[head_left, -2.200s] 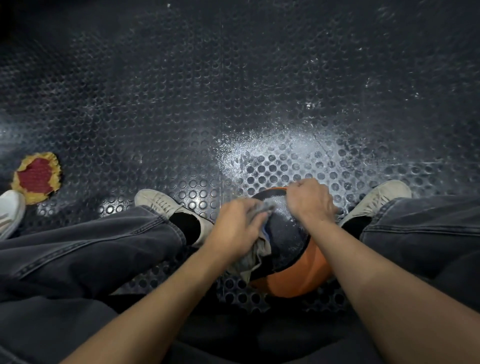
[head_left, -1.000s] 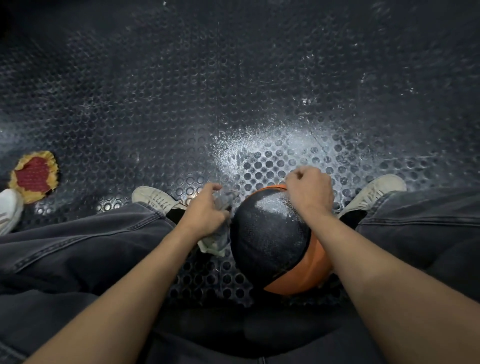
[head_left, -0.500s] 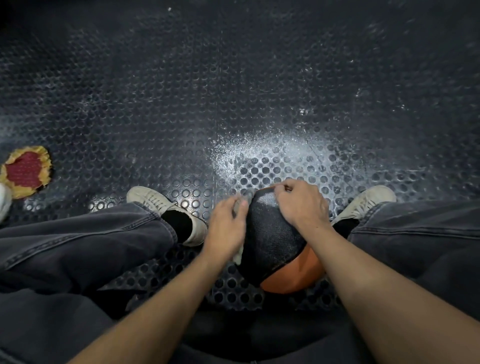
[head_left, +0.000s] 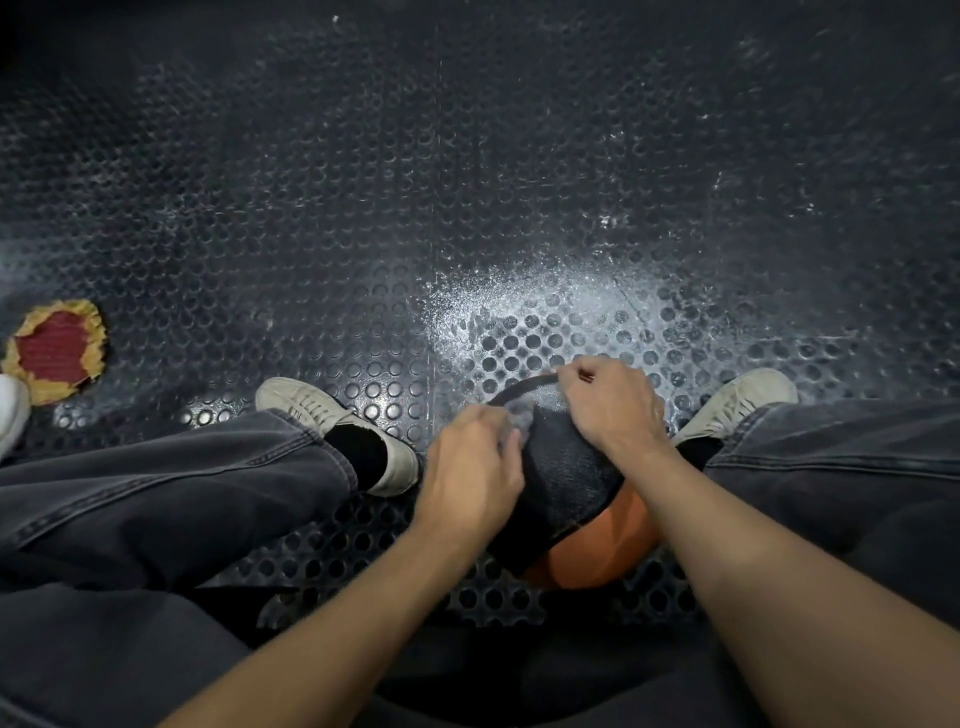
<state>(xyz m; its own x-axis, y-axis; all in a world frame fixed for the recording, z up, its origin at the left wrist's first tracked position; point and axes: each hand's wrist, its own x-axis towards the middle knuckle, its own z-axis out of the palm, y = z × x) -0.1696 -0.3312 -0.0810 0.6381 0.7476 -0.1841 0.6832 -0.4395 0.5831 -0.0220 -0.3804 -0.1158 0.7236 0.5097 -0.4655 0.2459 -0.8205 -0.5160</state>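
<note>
The black and orange textured ball (head_left: 566, 467) sits on the floor between the person's feet, and the small grey cloth (head_left: 521, 415) is on it again. A second ago the left hand (head_left: 472, 467) had lifted the cloth clear to the left of the ball. Half a second ago it came back to the ball's side, and now it presses the cloth against the upper left of the black panel. The left fingers are bunched round the cloth, gripping it. The right hand (head_left: 608, 405) has stayed on the far top of the ball throughout, its fingers curled over the crown and holding it steady. I read this as a fresh wiping stroke starting after a short lift, so the cleaning looks under way rather than finished

The ball's upper face is black with a fine pebbled grain and a faint pale sheen near the top, which could be dust or damp. Its lower near part is plain orange

Either side of it stand a pale canvas left shoe (head_left: 311, 410) and right shoe (head_left: 737, 400), below dark grey jeans (head_left: 156, 493). The black studded rubber floor (head_left: 363, 208) carries a whitish powdery patch (head_left: 545, 296) just beyond the ball. Well off to the left lies a round red thing with a frayed yellow edge (head_left: 54, 348)
</note>
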